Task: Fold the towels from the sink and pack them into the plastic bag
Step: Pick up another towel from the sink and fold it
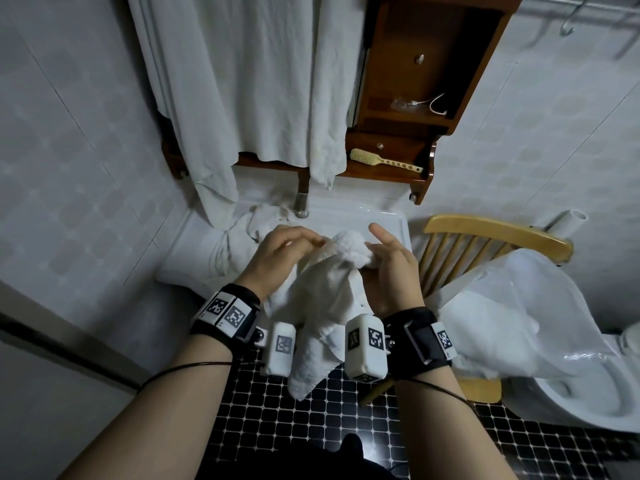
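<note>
A small white towel [322, 299] hangs bunched between both hands in front of the white sink [391, 220], its loose end dangling toward the floor. My left hand [277, 258] grips its upper left part with curled fingers. My right hand [391, 268] holds the bunched top from the right, thumb raised. More crumpled white towels [235, 244] lie in the left part of the sink. The white plastic bag [512, 313] lies open on the wooden chair [485, 233] to the right.
Large white cloths [263, 81] hang from a wooden wall cabinet [426, 64] above the sink; a brush [384, 161] lies on its shelf. A tap [301, 202] stands behind the sink. A toilet [581, 393] is at the right. The floor is black tile.
</note>
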`<action>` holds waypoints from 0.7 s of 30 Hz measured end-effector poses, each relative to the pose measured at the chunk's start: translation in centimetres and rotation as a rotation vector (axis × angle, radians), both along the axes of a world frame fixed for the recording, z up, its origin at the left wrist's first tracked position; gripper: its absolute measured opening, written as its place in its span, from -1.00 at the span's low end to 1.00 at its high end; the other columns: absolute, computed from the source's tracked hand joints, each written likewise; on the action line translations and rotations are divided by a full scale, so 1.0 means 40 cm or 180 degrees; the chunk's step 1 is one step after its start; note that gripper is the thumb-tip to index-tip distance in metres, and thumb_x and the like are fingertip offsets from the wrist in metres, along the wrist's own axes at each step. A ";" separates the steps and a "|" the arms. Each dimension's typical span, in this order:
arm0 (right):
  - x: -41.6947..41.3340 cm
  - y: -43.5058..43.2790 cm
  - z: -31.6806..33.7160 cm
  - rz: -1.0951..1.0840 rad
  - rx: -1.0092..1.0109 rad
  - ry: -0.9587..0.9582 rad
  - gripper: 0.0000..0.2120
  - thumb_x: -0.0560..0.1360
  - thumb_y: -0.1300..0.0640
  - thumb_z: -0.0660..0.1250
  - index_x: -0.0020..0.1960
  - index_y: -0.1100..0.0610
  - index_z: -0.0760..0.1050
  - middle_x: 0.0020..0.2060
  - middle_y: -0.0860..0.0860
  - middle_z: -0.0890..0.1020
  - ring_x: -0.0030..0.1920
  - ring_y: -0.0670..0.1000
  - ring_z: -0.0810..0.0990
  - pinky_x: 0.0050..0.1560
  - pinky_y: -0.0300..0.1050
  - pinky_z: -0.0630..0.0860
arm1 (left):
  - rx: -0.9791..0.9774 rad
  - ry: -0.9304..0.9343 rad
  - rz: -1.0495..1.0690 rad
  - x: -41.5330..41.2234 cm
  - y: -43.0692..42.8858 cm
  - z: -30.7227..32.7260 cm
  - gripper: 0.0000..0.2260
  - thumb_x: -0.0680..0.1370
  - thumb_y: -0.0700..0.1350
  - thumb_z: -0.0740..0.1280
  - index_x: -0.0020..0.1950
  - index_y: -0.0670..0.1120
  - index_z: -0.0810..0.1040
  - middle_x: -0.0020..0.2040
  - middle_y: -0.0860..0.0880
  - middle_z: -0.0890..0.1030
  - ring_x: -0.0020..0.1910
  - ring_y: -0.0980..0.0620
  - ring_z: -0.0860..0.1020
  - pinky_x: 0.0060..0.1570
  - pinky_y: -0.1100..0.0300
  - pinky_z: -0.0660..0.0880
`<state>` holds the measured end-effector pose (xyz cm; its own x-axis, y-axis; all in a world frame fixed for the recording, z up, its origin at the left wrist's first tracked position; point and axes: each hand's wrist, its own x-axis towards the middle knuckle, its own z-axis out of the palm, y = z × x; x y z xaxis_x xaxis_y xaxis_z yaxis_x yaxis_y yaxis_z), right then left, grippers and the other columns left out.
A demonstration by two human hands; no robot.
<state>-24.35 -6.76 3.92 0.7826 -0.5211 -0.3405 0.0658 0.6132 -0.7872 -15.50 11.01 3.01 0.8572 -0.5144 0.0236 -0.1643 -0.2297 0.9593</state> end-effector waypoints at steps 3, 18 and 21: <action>0.008 0.004 0.013 -0.0036 0.0050 -0.0087 -0.66 0.60 0.47 0.16 0.19 0.21 0.60 -0.03 0.31 0.51 -0.07 0.22 0.52 0.09 0.09 0.52 | 0.0515 -0.0016 -0.0325 -0.003 -0.004 -0.024 -0.56 0.43 0.38 0.47 0.01 0.04 0.72 0.14 0.05 0.63 0.20 0.14 0.57 0.12 0.23 0.40; 0.055 -0.037 0.004 0.0611 -0.2023 0.0861 -0.63 0.42 0.35 0.25 0.08 0.06 0.68 -0.26 0.20 0.61 -0.29 0.18 0.62 -0.12 0.25 0.71 | 0.0194 -0.0549 0.0947 0.034 0.013 0.053 -0.59 0.73 0.00 0.26 -0.17 -0.28 0.38 -0.32 -0.13 0.29 -0.34 0.08 0.32 -0.31 0.18 0.27; 0.058 -0.036 0.024 0.2092 -0.3363 0.1555 -0.60 0.50 0.25 0.33 0.30 -0.02 0.56 0.03 0.11 0.59 -0.09 0.22 0.73 -0.15 0.20 0.72 | -0.0045 -0.0703 0.0593 0.029 0.006 0.079 -0.49 0.67 -0.04 0.40 -0.31 -0.17 0.19 -0.36 0.03 0.17 -0.37 0.09 0.20 -0.35 0.24 0.19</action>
<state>-22.02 -8.21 4.90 0.9024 -0.2826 -0.3252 -0.4274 -0.4917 -0.7586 -14.35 11.23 6.16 0.9102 -0.3468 0.2264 -0.3259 -0.2624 0.9082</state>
